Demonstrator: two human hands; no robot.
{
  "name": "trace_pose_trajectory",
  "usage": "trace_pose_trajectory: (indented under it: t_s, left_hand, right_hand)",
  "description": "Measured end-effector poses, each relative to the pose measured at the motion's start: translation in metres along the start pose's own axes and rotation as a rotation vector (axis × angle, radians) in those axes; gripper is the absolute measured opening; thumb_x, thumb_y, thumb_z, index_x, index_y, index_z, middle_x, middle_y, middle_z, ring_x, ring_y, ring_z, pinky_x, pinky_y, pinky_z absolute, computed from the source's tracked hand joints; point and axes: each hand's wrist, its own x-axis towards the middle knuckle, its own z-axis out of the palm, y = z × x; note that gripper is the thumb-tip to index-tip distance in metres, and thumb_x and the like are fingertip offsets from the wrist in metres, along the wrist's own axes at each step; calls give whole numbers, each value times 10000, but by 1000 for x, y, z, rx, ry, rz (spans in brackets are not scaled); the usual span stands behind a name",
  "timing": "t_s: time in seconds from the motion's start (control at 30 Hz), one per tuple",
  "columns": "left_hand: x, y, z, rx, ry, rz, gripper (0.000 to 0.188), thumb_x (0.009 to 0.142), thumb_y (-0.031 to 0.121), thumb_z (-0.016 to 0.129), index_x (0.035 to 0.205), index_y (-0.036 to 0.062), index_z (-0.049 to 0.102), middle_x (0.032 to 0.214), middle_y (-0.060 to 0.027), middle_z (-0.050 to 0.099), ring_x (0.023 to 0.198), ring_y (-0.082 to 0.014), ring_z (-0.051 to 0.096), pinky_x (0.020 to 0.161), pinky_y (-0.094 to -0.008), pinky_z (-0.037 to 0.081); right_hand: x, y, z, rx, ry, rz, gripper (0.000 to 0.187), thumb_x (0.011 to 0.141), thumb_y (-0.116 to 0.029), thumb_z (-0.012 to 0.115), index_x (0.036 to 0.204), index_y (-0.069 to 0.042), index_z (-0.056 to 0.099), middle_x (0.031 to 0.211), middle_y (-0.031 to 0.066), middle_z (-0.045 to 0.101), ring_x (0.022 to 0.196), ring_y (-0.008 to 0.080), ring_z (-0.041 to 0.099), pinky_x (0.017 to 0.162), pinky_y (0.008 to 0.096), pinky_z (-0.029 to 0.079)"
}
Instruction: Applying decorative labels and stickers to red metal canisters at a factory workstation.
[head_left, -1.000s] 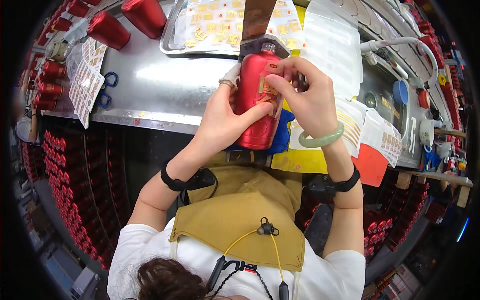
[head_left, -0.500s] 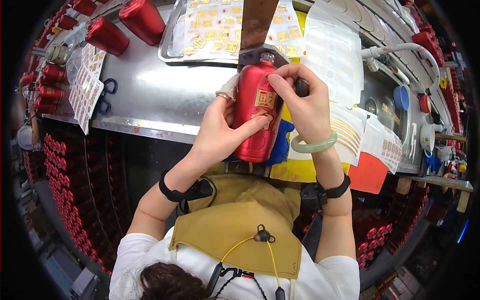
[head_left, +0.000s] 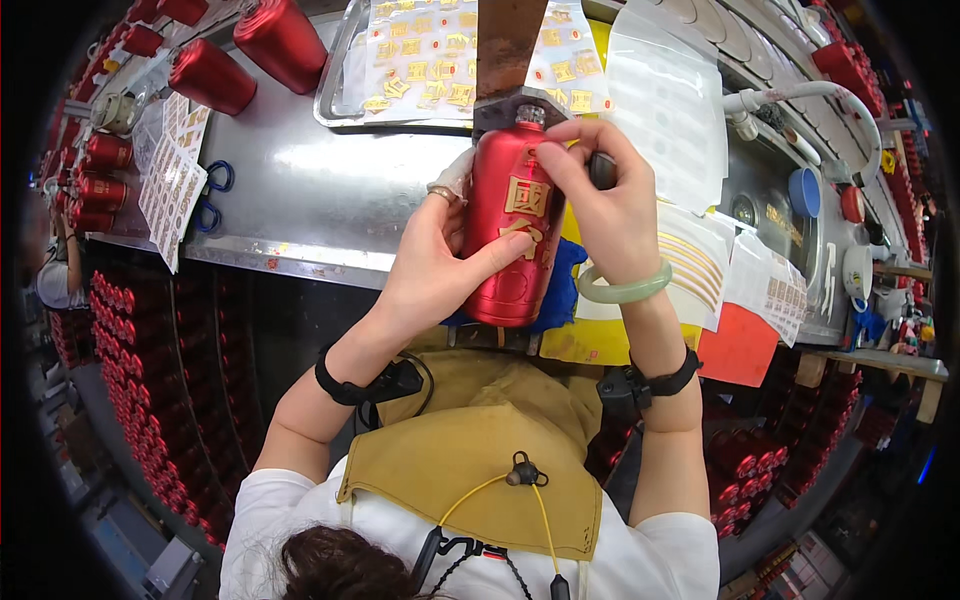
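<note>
A glossy red bottle [head_left: 500, 262] with a clear neck and raised gold characters leans away from me at the table's front edge. My left hand [head_left: 435, 250] wraps round its left side, thumb lying across the lower gold character. A pale covering is on one of that hand's fingertips. Near the bottle's shoulder, my right hand [head_left: 612, 205] is closed in a pinch, thumb by a small gold-and-red mark [head_left: 532, 158]. A dark rounded thing [head_left: 602, 171] shows within the right hand; its kind is hidden. Under the bottle is a blue cloth [head_left: 562, 290].
Beyond the bottle, a metal tray [head_left: 328, 100] bears a sheet of gold character pieces. A brown upright bar [head_left: 508, 50] stands behind the bottle. Left are blue-handled scissors [head_left: 212, 195], sticker sheets [head_left: 172, 195] and red bottles [head_left: 212, 76]. White sheets [head_left: 668, 110] lie right.
The bottle and both hands have shifted slightly left. My right fingertips have moved a little at the bottle's shoulder, and more of the small mark there shows.
</note>
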Motion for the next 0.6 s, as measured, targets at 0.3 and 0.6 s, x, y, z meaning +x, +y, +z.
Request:
trace_pose_trajectory:
  t_s: [0.3,0.6]
  left_hand:
    - [18,1,-5,-215,35,-41,734,975,153,724,1550,-43,313,1468,-167,503,1332,-205,523,1139,-358,416]
    - [22,2,-6,-159,45,-52,751,960,160,744,1537,-68,320,1446,-185,516,1304,-212,545,1112,-355,450]
  right_hand:
    - [-29,12,-2,219,46,190,446,966,-169,740,1339,-26,541,850,-67,498,742,9,445,659,173,372]
    - [-28,19,0,268,12,219,561,900,-172,810,1376,-44,543,891,-65,449,762,22,437,679,182,400]
